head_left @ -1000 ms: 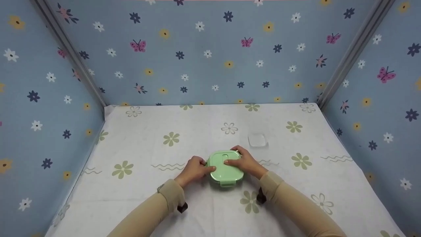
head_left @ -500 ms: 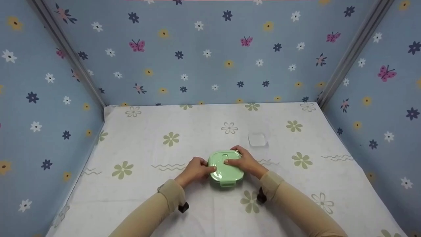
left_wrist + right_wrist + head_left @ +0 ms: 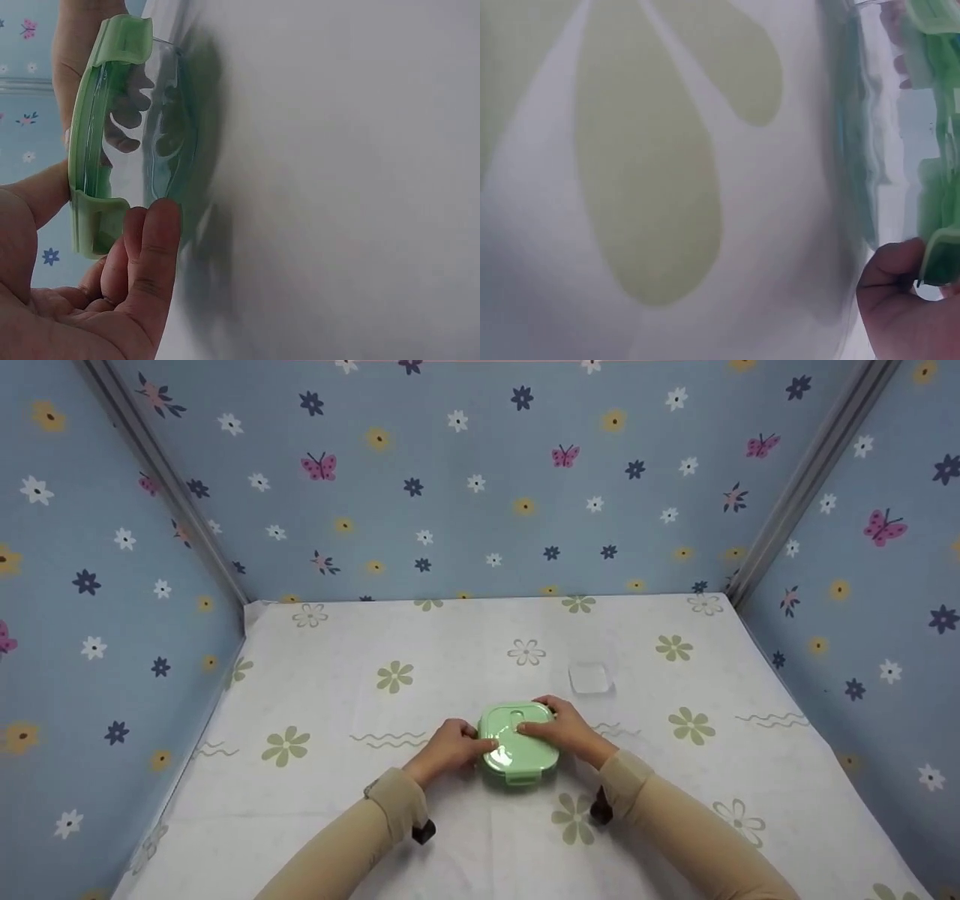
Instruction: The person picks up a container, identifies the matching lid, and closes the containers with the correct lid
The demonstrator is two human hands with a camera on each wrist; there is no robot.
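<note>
A glass food container (image 3: 171, 142) with a green snap-lock lid (image 3: 517, 757) sits on the patterned cloth between both hands. My left hand (image 3: 450, 746) grips its left side, thumb on the lid's edge. In the left wrist view, the left fingers curl by a green side latch (image 3: 97, 223), fingertips right at the glass wall. My right hand (image 3: 571, 733) holds the far right side, thumb pressed on the lid's top near its small vent tab. In the right wrist view, right fingers (image 3: 892, 270) lie beside another latch (image 3: 941, 259), which angles out from the glass.
A small clear, square-looking piece (image 3: 590, 679) lies on the white flowered cloth (image 3: 322, 675), behind and right of the container. Blue flowered walls (image 3: 480, 472) enclose the back and both sides, with grey corner posts (image 3: 802, 472).
Both hands keep their hold on the container, which stays nearly in place. The head view has shifted slightly, moving the whole scene a little to the right.
</note>
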